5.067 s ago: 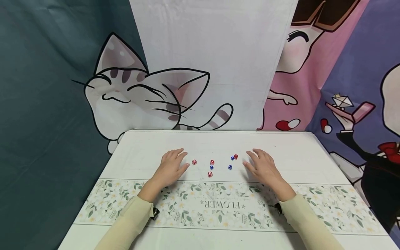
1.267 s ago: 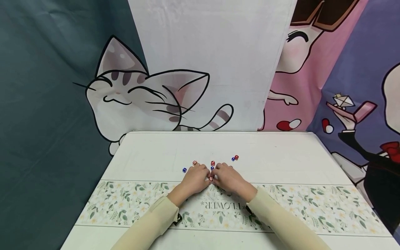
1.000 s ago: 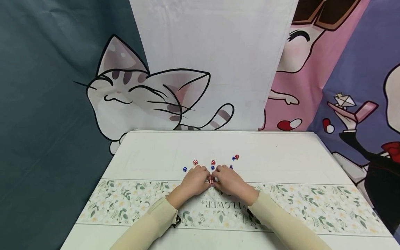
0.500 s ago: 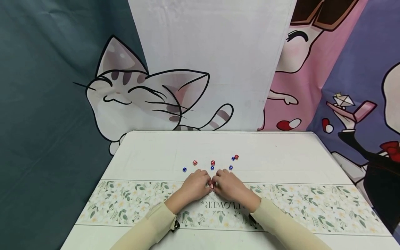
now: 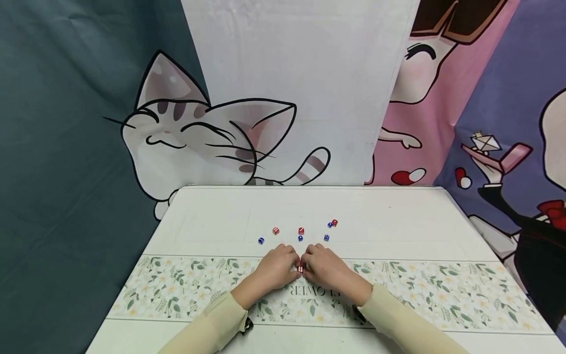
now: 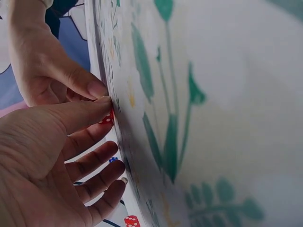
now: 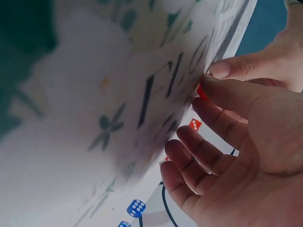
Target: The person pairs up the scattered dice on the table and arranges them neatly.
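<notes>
Both hands meet over the flower-patterned band of the table. My left hand [image 5: 276, 266] and my right hand [image 5: 326, 266] pinch one red die [image 5: 300, 269] between their thumbs and forefingers. In the left wrist view, that die [image 6: 107, 118] shows partly between thumb and forefinger, low at the surface. The right wrist view shows only a red sliver of the die [image 7: 202, 91]; fingers cover the rest. Beyond the fingertips lie a blue die [image 5: 300, 238] and a red die [image 5: 301, 230], one behind the other.
To the left lie a red die [image 5: 276, 230] and a blue die [image 5: 261, 241]. On the right are a blue die [image 5: 326, 238] and a red die [image 5: 334, 223] beside another blue die [image 5: 329, 225]. A cartoon curtain [image 5: 283, 59] hangs behind the white table [image 5: 398, 216].
From apart above the table, both hands have come together on the red die. With it they have slid toward the person, onto the patterned band. The other dice stay put.
</notes>
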The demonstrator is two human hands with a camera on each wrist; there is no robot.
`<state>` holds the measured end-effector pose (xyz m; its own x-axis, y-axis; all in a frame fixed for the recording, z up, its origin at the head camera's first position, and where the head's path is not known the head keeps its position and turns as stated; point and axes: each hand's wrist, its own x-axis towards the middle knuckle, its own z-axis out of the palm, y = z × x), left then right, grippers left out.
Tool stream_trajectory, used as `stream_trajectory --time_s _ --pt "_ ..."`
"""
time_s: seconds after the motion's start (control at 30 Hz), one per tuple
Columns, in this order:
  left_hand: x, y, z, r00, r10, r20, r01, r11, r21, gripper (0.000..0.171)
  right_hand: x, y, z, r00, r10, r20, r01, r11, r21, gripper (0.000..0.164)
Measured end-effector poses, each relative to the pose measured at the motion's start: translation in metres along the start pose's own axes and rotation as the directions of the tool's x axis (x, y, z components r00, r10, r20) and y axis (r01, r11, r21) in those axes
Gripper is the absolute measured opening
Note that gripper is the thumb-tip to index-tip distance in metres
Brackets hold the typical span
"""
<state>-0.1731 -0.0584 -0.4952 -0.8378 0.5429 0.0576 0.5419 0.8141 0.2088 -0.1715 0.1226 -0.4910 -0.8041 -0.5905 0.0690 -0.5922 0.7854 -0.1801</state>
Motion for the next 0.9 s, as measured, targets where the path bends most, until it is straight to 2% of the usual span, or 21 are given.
stream_trajectory --time_s 0.23,0.53,0.7,0.9 --pt "-0.001 0.001 -0.001 1.000 -0.004 0.006 0.004 1.000 -0.001 0.020 0.004 0.007 -0.010 0.999 0.028 0.020 -0.029 0.998 0.047 0.011" --pt "-0.002 0.001 -0.001 1.000 0.008 0.003 -0.008 1.000 -0.005 0.019 0.024 0.021 -0.024 0.994 0.107 0.038 -0.110 0.991 0.078 0.024" --pt "-0.003 0.001 -0.002 1.000 0.001 0.006 -0.001 1.000 -0.010 0.019 0.036 0.028 -0.027 0.990 0.142 0.017 -0.143 0.985 0.094 0.027" --pt "-0.003 0.001 -0.002 1.000 0.010 -0.001 -0.010 1.000 -0.007 0.020 0.051 0.037 -0.024 0.989 0.145 -0.020 -0.141 0.981 0.131 0.025"
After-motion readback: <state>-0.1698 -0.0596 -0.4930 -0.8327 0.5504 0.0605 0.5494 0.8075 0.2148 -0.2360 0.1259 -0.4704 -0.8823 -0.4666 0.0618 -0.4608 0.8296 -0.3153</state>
